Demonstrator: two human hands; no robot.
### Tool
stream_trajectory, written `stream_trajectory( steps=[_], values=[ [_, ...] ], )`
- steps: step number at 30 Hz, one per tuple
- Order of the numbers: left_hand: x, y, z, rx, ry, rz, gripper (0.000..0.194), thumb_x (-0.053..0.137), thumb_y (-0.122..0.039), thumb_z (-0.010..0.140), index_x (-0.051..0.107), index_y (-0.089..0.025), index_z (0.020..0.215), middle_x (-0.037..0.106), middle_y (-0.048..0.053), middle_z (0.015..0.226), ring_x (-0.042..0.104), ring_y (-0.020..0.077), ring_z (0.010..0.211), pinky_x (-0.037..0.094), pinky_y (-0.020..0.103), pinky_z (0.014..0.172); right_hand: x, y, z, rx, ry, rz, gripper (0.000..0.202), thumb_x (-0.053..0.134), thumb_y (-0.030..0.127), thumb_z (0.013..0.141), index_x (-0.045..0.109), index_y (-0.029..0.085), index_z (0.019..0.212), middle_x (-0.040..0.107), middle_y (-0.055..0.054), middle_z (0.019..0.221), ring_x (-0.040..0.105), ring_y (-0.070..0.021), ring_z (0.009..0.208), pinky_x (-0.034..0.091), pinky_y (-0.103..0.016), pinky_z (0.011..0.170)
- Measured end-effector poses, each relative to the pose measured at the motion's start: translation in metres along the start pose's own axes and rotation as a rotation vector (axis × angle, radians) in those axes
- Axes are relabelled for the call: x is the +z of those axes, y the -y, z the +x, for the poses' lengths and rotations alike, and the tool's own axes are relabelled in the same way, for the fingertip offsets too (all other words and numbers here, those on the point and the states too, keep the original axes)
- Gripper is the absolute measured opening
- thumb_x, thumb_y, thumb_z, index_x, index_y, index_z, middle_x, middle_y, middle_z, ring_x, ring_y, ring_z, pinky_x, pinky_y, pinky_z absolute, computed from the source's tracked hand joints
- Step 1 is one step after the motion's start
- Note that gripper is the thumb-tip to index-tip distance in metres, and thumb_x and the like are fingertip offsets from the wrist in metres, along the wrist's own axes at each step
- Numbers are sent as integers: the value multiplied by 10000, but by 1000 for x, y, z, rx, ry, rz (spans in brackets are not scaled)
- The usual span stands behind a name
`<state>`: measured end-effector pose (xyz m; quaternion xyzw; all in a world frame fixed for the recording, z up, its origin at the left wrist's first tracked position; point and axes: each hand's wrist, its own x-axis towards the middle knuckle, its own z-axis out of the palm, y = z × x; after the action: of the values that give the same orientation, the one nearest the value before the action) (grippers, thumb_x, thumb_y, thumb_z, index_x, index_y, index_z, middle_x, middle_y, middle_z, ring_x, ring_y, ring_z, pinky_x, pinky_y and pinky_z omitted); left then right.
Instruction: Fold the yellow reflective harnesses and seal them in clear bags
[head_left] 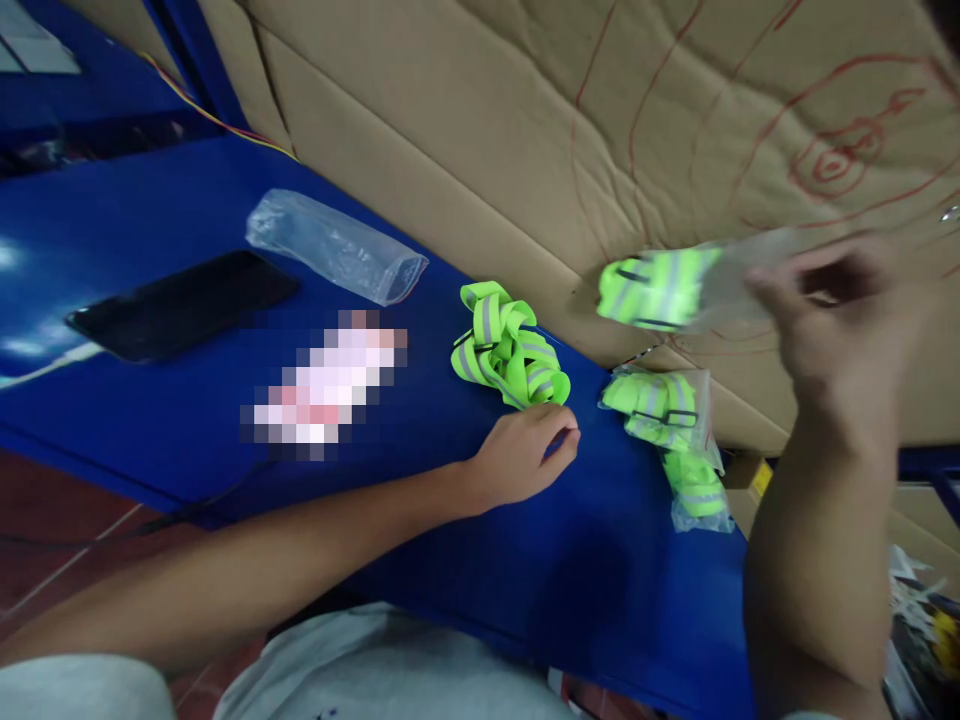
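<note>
My right hand (832, 310) is raised at the right, its fingers closed on the clear top of a plastic bag with a folded neon-green reflective strap (660, 288) inside. Near the middle of the blue table (450, 540), my left hand (529, 455) is curled with thumb and forefinger together, just below a loose tangle of green strap (506, 345); nothing shows in its fingers. Two more bagged straps lie at the table's right edge, one (660, 408) above the other (697, 485).
An empty clear bag (334, 245) lies at the upper left of the table, beside a black phone (184, 305) with a white cable. A pixelated patch covers something pink and white. Cardboard (465, 130) with red drawn lines stands behind the table.
</note>
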<state>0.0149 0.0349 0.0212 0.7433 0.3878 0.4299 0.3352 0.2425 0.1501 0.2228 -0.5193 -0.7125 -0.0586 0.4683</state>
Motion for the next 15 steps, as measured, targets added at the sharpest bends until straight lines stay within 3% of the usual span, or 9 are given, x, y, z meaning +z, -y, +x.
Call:
stream_trajectory(
  steps=[2, 4, 5, 7, 8, 11, 14, 15],
  values=[
    [-13, 4, 7, 118, -171, 262, 234, 504, -338, 1028, 689, -197, 1012, 722, 131, 1121, 667, 293, 1065, 464, 453, 965, 16, 6, -3, -81, -92, 81, 197, 847, 243, 778, 658, 201, 817, 652, -36, 797, 575, -161, 708, 428, -329, 674],
    [-24, 11, 15, 117, -309, 468, 301, 588, -400, 992, 701, -204, 1190, 642, 185, 1408, 578, 395, 1328, 370, 586, 1135, 34, 15, -9, -134, -161, 127, 154, 794, 208, 820, 640, 203, 825, 644, -24, 808, 571, -141, 711, 424, -311, 684],
    [-28, 16, 18, 75, -348, 540, 404, 632, -452, 970, 677, -209, 1289, 563, 199, 1530, 493, 435, 1438, 289, 646, 1199, 42, 20, -12, -126, -76, 109, 141, 777, 204, 838, 636, 206, 826, 639, -17, 802, 568, -135, 706, 422, -306, 684],
    [-28, 27, 21, -14, -331, 620, 630, 683, -568, 932, 600, -208, 1441, 409, 223, 1671, 320, 476, 1572, 127, 731, 1256, 52, 31, -21, -71, 179, 52, 148, 782, 214, 850, 638, 208, 815, 634, -6, 770, 563, -134, 687, 423, -305, 680],
    [-26, 31, 21, -46, -290, 632, 720, 687, -623, 918, 563, -205, 1491, 362, 233, 1699, 268, 484, 1599, 78, 763, 1256, 55, 37, -26, -58, 199, 43, 154, 788, 222, 855, 639, 210, 819, 637, -5, 775, 567, -138, 690, 425, -307, 678],
    [-13, 38, 18, -62, -162, 591, 849, 665, -694, 913, 478, -202, 1580, 339, 244, 1711, 257, 477, 1611, 58, 805, 1243, 54, 51, -43, -136, -59, 69, 121, 717, 256, 937, 623, 228, 867, 652, -18, 867, 602, -162, 765, 433, -313, 691],
    [-6, 37, 18, -62, -147, 552, 872, 652, -678, 935, 414, -194, 1621, 343, 237, 1711, 281, 437, 1614, 98, 781, 1261, 54, 54, -51, -170, 245, 8, 110, 646, 279, 997, 619, 254, 894, 657, -19, 887, 607, -183, 804, 466, -334, 745],
    [-6, 36, 19, -76, -169, 546, 886, 649, -678, 939, 394, -185, 1629, 323, 242, 1719, 275, 428, 1619, 121, 765, 1267, 56, 52, -51, -165, 232, 3, 108, 641, 279, 1000, 614, 257, 898, 658, -25, 897, 609, -191, 817, 473, -342, 762]
  ],
)
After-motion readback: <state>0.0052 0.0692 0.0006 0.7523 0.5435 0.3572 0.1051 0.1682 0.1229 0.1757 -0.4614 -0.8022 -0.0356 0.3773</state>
